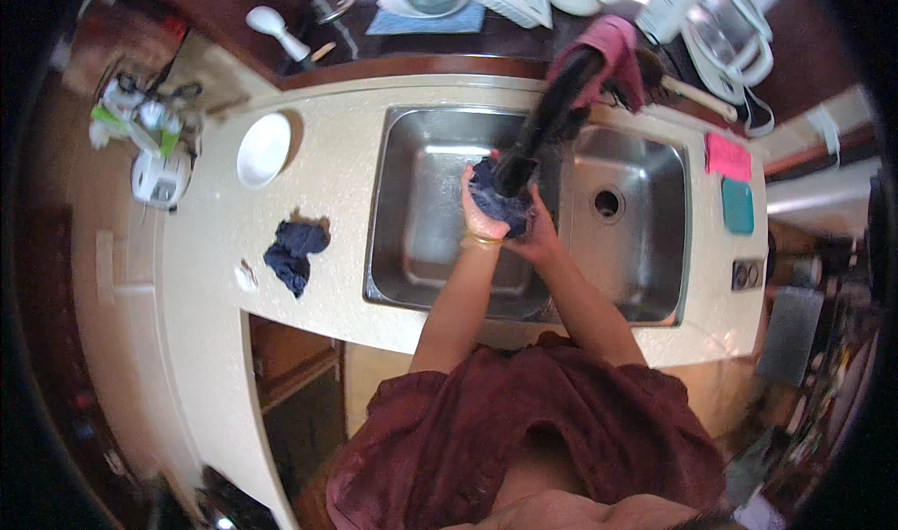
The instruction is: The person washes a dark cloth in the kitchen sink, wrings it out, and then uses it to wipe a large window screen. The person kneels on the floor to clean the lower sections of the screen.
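Observation:
My left hand, with a gold bangle at its wrist, cups a wet dark navy cloth over the left basin of a double stainless-steel sink. On the other side of the bunched cloth, my right hand grips it too. The head of a black faucet comes down right over the cloth and hides part of it. Water seems to run over the fabric. A second dark navy cloth lies crumpled on the pale countertop to the left, beside a small white object.
A white bowl stands left of the sink. A pink cloth hangs over the faucet's base. At the right edge lie a bright pink cloth and a teal sponge or pad. Dishes and a white basket line the back ledge.

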Motion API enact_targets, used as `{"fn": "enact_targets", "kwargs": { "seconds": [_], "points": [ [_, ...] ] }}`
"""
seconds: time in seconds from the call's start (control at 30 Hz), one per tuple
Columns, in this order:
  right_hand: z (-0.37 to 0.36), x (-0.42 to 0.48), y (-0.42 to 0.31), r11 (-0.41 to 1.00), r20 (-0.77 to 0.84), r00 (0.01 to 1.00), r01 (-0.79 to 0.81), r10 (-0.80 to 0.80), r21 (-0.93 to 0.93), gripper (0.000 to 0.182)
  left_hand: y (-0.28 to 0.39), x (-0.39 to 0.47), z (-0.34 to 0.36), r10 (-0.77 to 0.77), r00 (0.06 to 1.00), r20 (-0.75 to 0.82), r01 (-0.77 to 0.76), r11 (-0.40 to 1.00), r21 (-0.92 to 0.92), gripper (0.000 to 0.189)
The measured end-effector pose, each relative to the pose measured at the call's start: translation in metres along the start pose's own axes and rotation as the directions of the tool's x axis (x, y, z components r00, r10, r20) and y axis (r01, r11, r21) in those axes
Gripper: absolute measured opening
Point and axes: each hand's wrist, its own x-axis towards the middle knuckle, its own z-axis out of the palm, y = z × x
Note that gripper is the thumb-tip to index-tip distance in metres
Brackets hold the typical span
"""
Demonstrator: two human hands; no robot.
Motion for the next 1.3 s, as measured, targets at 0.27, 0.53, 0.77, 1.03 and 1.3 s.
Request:
{"fn": "enact_targets", "kwargs": {
  "seconds": [0.27, 0.53, 0.77, 1.03, 1.3],
  "points": [
    [0.003, 0.011, 0.021, 0.995, 0.164, 0.982, -0.096, 0.094, 0.007, 0.052, 0.032, 0.004, 0.005, 0.212, 0.968, 0.131, -0.221, 0.491, 0.843, 0.028],
    [0.003, 0.046, -0.001, 0.974, 0.335, 0.939, -0.142, 0.076, 0.176, 0.050, 0.035, -0.043, 0.040, 0.008, 0.726, 0.688, -0.557, -0.580, 0.595, 0.032],
    [0.010, 0.043, 0.021, 0.998, 0.519, 0.853, -0.050, 0.064, -0.040, 0.036, 0.011, -0.039, 0.041, 0.195, 0.849, 0.491, -0.322, -0.547, 0.773, 0.039],
    [0.046, 0.015, 0.003, 0.989, 0.194, 0.981, 0.036, -0.007, -0.145, 0.042, 0.047, -0.031, 0.050, -0.345, 0.701, 0.624, -0.682, -0.580, 0.445, 0.066],
    [0.015, 0.052, 0.023, 0.959, 0.411, 0.911, -0.127, 0.011, 0.255, 0.036, 0.043, -0.024, 0.046, -0.397, 0.657, 0.641, -0.726, -0.563, 0.395, 0.042]
  ]
}}
